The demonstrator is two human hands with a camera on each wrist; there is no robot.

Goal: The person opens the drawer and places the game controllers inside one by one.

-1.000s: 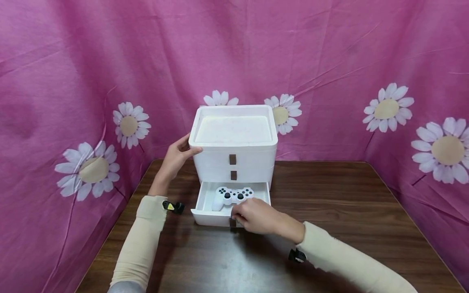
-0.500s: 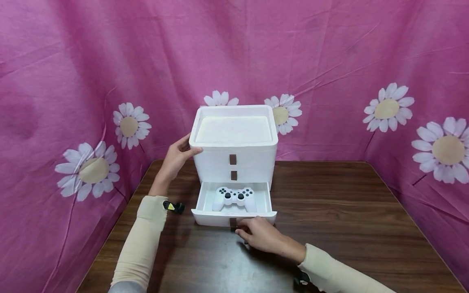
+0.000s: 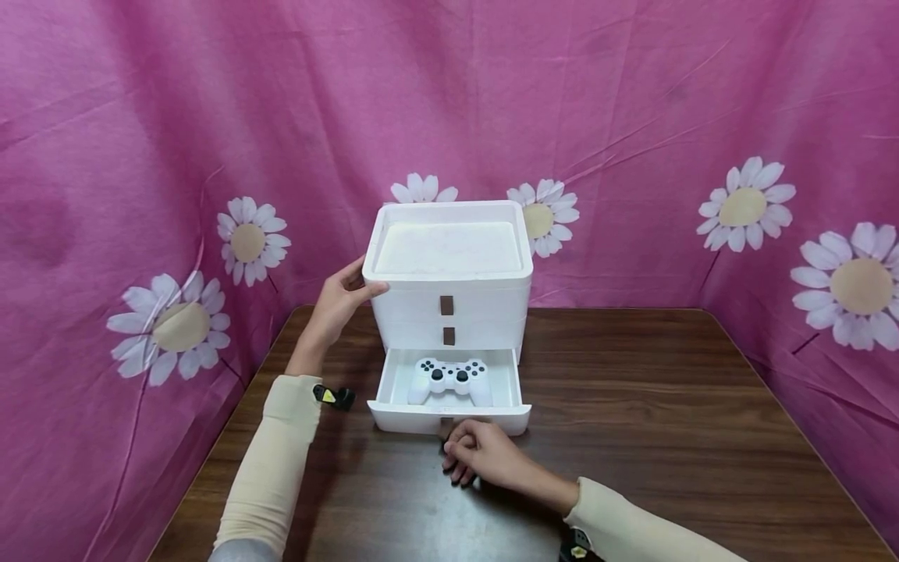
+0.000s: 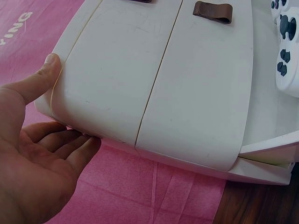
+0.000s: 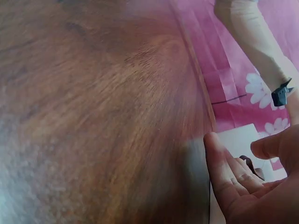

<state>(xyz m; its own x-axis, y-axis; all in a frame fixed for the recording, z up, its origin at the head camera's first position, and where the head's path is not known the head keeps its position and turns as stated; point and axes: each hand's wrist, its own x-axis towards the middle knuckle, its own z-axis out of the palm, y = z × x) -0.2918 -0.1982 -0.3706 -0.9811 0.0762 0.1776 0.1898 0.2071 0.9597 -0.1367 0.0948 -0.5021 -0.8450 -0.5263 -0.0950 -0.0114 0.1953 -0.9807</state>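
Observation:
A white drawer unit (image 3: 449, 304) stands on the table, its bottom drawer (image 3: 407, 420) pulled out. In that drawer lies a white game controller (image 3: 449, 379) with black sticks and buttons. My left hand (image 3: 337, 304) holds the unit's upper left corner. In the left wrist view its thumb (image 4: 50, 67) presses on the front edge and the fingers (image 4: 70, 142) lie along the side. My right hand (image 3: 488, 455) is just in front of the bottom drawer, beside its brown pull tab (image 3: 446, 426). In the right wrist view, its thumb and loosely bent fingers stand apart, holding nothing.
The two upper drawers are closed, each with a brown tab (image 3: 446, 305). A shallow recessed tray (image 3: 449, 248) forms the unit's top. Pink daisy-printed cloth (image 3: 632, 117) hangs behind and beside the brown wooden table (image 3: 632, 390).
My right hand has come off the bottom drawer's tab and moved a little down towards the near side, its fingers loosening. The controller shows fully now. My left hand and the drawer have stayed put.

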